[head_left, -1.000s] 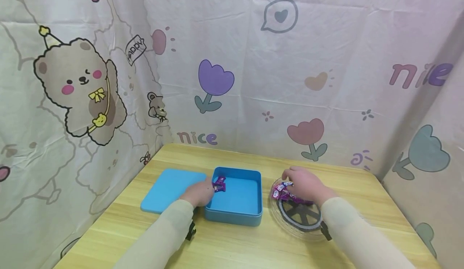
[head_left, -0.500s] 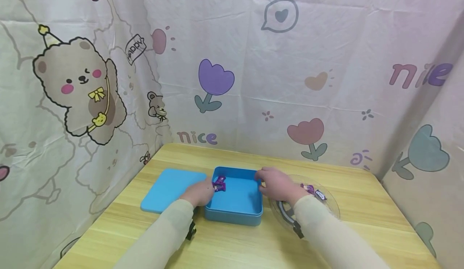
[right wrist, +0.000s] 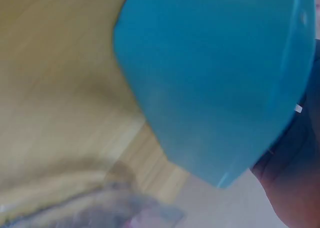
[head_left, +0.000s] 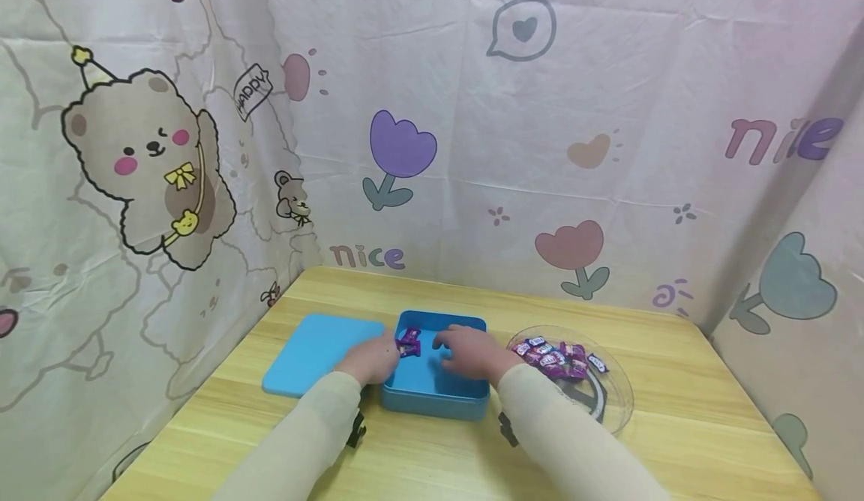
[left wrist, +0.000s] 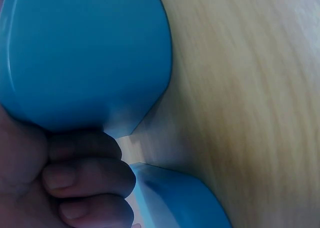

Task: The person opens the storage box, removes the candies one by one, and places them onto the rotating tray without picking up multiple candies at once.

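Observation:
A blue rectangular box [head_left: 435,405] stands uncovered on the wooden table, with a few purple-wrapped candies [head_left: 408,347] at its left inside. My left hand [head_left: 371,358] grips the box's left side; in the left wrist view its fingers [left wrist: 95,175] curl against the outer wall. My right hand [head_left: 472,351] is over the box, fingers bent downward, thumb and forefinger apart. The box wall [right wrist: 210,83] hides most of that hand in the right wrist view, where a small white patch [right wrist: 298,108] shows beside it. I cannot tell whether it holds a candy.
A flat blue lid [head_left: 313,351] lies left of the box, close to the left hand. Right of the box stands a clear round bowl [head_left: 624,388] with a pile of wrapped candies [head_left: 553,358], partly behind the right sleeve. A printed curtain [head_left: 466,111] closes off the table's back.
My right hand has come left from the candy bowl, past the box's right rim, and is now over the inside of the box. The left hand and box stay put.

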